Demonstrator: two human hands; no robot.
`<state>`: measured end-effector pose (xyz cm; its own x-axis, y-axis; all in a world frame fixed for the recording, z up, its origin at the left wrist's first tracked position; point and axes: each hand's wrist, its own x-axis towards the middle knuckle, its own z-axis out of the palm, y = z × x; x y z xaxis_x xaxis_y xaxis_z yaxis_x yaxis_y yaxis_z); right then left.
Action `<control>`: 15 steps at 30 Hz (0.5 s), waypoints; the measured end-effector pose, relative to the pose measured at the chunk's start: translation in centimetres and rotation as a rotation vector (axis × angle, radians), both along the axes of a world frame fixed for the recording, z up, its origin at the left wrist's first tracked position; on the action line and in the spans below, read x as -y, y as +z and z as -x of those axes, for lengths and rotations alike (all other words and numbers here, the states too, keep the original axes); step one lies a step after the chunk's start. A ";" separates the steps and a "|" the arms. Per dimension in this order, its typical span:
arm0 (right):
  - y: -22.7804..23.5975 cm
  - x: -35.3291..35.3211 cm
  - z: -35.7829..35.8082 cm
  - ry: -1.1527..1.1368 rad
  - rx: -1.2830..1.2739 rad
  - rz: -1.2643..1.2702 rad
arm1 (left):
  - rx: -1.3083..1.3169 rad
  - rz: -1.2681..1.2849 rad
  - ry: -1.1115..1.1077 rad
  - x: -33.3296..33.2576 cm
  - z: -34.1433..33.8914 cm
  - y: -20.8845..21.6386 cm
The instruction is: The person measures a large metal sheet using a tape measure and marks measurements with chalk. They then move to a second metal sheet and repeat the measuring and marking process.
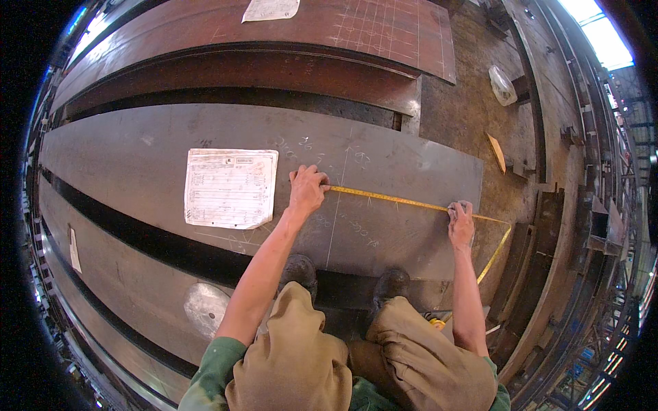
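A yellow tape measure point(391, 198) stretches across the grey steel plate point(411, 164) in front of me. Its left end is pinched in my left hand point(308, 189), near the middle of the plate. My right hand point(461, 222) grips the tape close to the plate's right end. Past that hand the tape runs off the plate, bends and hangs back toward me. The yellow tape case point(436, 322) lies low beside my right knee, partly hidden. Chalk lines and handwritten marks cover the plate around the tape. Left of my left hand lies a stack of printed sheets point(232, 188).
Reddish-brown steel beams point(240, 75) lie beyond the plate, one carrying another paper point(271, 9). A clear plastic bag point(502, 85) and a wood piece point(497, 153) lie on the floor at right. A pale round disc point(206, 309) sits left of my legs. Dark gaps separate the steel members.
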<state>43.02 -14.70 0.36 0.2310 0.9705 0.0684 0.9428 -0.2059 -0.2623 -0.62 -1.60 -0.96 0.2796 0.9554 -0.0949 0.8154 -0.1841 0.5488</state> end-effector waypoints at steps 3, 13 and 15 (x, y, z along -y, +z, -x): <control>0.1 0.1 0.4 0.017 -0.007 -0.053 | -0.008 -0.012 -0.004 0.1 0.1 0.0; 0.3 1.0 2.0 -0.159 0.020 -0.079 | 0.000 -0.071 0.029 0.5 -0.1 -0.3; -0.4 1.9 2.4 -0.128 0.028 -0.084 | 0.010 -0.081 0.035 0.5 -0.2 -0.4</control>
<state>40.59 -16.62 -0.02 0.3490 0.9240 0.1562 0.9176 -0.3031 -0.2574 -0.46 -2.11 -1.32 0.2469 0.9689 -0.0141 0.8166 -0.2002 0.5414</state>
